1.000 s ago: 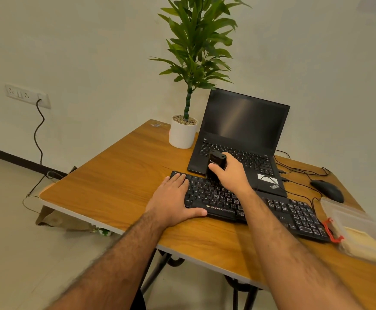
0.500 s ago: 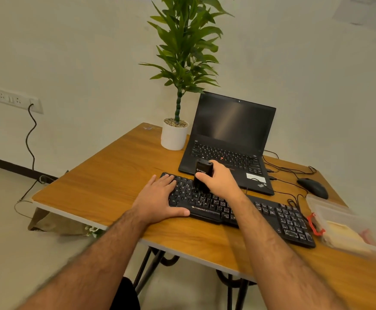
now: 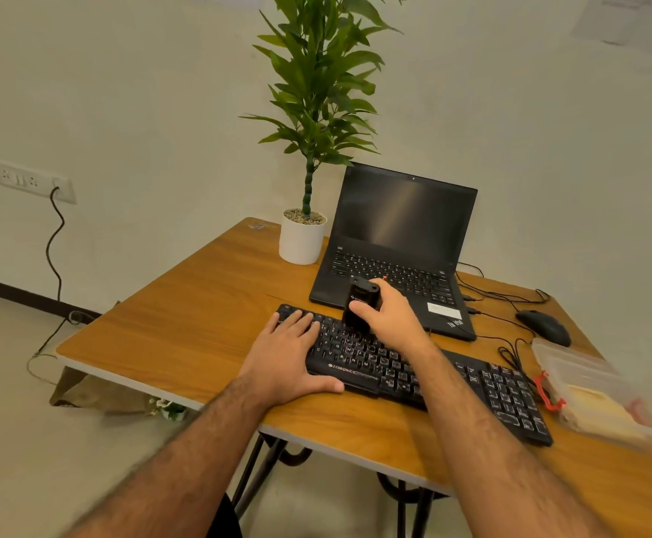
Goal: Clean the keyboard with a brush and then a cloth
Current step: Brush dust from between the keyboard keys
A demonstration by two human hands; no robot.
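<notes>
Right now the right hand [image 3: 388, 318] curls around a stubby black brush [image 3: 360, 306], thumb on its near face, and holds it upright on the upper key rows of the black keyboard [image 3: 433, 382]; the bristles themselves are hidden under the tool. The left hand [image 3: 289, 355] lies flat and spread over the keyboard's left end, thumb along its front edge, pinning it to the desk [image 3: 184, 332].

To brush well, I judge it best to work in short strokes along each row toward one end, keeping the left hand's weight on so the board does not slide, and shifting that hand once the brush reaches the keys it covers.

Just behind the brush an open laptop [image 3: 398, 246] sits close, so debris flicked backward could land on its keys. A white potted plant [image 3: 303, 238] stands beside it. Cables [image 3: 510, 351] trail past a mouse [image 3: 543, 327] to the right, and a clear plastic container [image 3: 588, 390] with a red clip lies just beside the keyboard's right end. I cannot tell where the cloth is.
</notes>
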